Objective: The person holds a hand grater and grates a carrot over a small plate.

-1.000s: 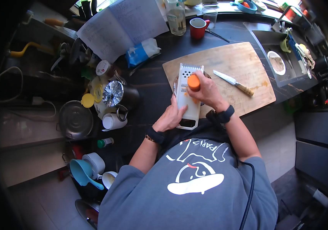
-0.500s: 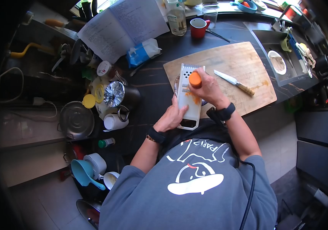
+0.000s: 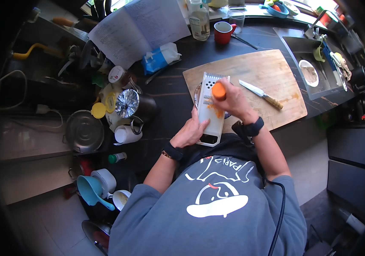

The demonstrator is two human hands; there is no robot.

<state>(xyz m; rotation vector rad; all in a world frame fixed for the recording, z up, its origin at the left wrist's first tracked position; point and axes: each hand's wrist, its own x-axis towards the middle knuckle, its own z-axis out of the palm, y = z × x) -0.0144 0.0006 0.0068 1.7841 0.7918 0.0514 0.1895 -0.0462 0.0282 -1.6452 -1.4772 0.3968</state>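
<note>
A flat white grater point(image 3: 213, 123) slants over a patterned plate point(image 3: 197, 94), which is mostly hidden beneath it. My left hand point(image 3: 191, 130) is closed round the grater's lower left side, its thumb lying on the face. In my right hand point(image 3: 236, 101) is a thick carrot point(image 3: 219, 91), its cut orange end showing, held against the grater's toothed middle. Orange shreds point(image 3: 215, 111) cling to the grater just below the carrot. The plate rests at the left edge of a wooden cutting board point(image 3: 272, 64). A knife point(image 3: 261, 93) with a wooden handle lies on the board, right of my right hand.
Behind the board stand a red mug point(image 3: 222, 33) and a clear bottle point(image 3: 199, 21). A blue-and-white packet point(image 3: 160, 59) and an open notebook point(image 3: 135, 30) are at back left. A foil-topped container point(image 3: 128, 103) stands left; the sink point(image 3: 295, 42) is at far right.
The carrot has shifted slightly down the grater with my right hand. My left hand keeps its hold on the grater. The whole view has tilted a little.
</note>
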